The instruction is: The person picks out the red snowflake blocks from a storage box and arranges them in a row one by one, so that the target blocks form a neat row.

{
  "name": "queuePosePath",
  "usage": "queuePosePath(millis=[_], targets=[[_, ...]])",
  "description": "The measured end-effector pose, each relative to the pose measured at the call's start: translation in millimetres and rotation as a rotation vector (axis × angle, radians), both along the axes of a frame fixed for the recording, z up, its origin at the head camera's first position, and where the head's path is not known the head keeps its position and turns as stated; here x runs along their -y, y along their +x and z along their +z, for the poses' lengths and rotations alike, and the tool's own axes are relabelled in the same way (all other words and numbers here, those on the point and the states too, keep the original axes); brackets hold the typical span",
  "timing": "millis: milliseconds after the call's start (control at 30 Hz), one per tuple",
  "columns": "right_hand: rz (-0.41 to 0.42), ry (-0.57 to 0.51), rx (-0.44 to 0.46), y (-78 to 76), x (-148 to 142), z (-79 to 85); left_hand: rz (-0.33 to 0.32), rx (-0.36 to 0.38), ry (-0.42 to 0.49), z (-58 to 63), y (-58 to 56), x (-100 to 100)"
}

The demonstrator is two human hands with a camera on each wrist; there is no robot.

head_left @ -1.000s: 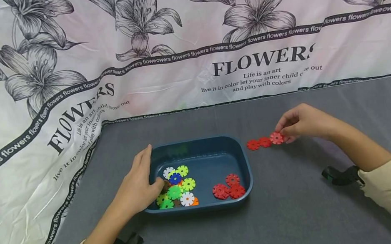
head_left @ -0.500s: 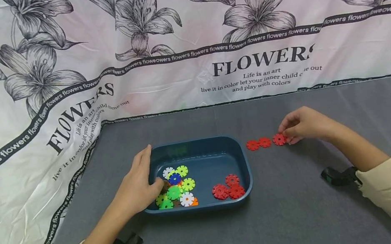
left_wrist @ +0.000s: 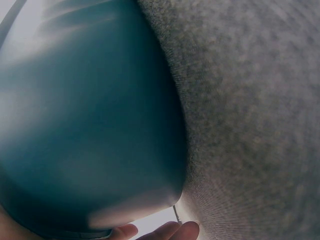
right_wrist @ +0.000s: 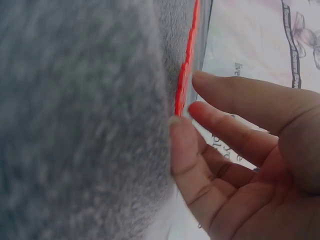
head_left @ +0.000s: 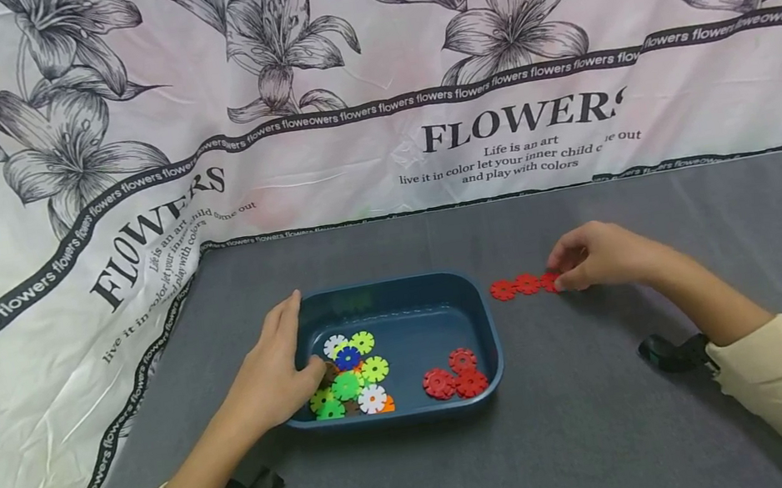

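Note:
My left hand (head_left: 266, 372) grips the left end of a dark blue tray (head_left: 416, 413), thumb over the rim and fingers along the outer side. The tray's outer wall (left_wrist: 95, 115) fills much of the left wrist view, with fingertips at the bottom. To the right of the tray, three red notched plastic discs (head_left: 527, 284) lie in a row on the grey cloth. My right hand (head_left: 601, 255) holds the rightmost disc by thumb and fingers, partly hiding it. From the right wrist, the red row (right_wrist: 184, 85) shows edge-on, its near end between thumb and fingertips.
Inside the tray, green, yellow, white, blue and orange discs (head_left: 347, 385) pile up at the left, and several red discs (head_left: 468, 380) sit at the right. A flower-printed cloth (head_left: 319, 170) hangs behind the grey table cloth (head_left: 427, 483).
The right hand has lowered its red disc to the cloth, first drawing it right, then bringing it left against the other two. The left hand stays on the tray.

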State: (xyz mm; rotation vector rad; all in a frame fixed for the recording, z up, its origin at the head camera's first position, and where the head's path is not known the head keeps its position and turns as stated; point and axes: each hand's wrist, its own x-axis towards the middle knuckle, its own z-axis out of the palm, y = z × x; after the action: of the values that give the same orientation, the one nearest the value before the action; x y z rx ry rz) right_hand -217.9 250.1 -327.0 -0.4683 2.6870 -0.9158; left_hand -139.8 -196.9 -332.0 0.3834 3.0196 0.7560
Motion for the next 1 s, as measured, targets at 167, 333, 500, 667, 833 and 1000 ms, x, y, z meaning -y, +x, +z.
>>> queuePosePath(millis=[167,333,500,667,833,1000], targets=[[0.022,0.093,-0.08,1.8,4.3,-2.1,-0.007,0.005,0.007,-0.7,0.0,-0.1],[0.034,0.128,-0.134,4.8,9.9,-1.3,-0.005,0.013,0.004,-0.7,-0.4,0.1],[0.041,0.126,-0.153,5.3,11.2,-0.2,-0.01,0.001,0.001,-0.5,-0.1,0.9],[0.041,0.124,-0.162,4.5,11.3,0.1,-0.014,-0.005,0.001,0.0,-0.1,1.0],[0.038,0.121,-0.173,4.2,11.1,-0.7,-0.015,-0.004,0.004,-0.1,0.0,0.8],[0.045,0.099,-0.193,6.2,13.0,1.3,-0.012,-0.002,0.005,1.0,0.3,1.2]])
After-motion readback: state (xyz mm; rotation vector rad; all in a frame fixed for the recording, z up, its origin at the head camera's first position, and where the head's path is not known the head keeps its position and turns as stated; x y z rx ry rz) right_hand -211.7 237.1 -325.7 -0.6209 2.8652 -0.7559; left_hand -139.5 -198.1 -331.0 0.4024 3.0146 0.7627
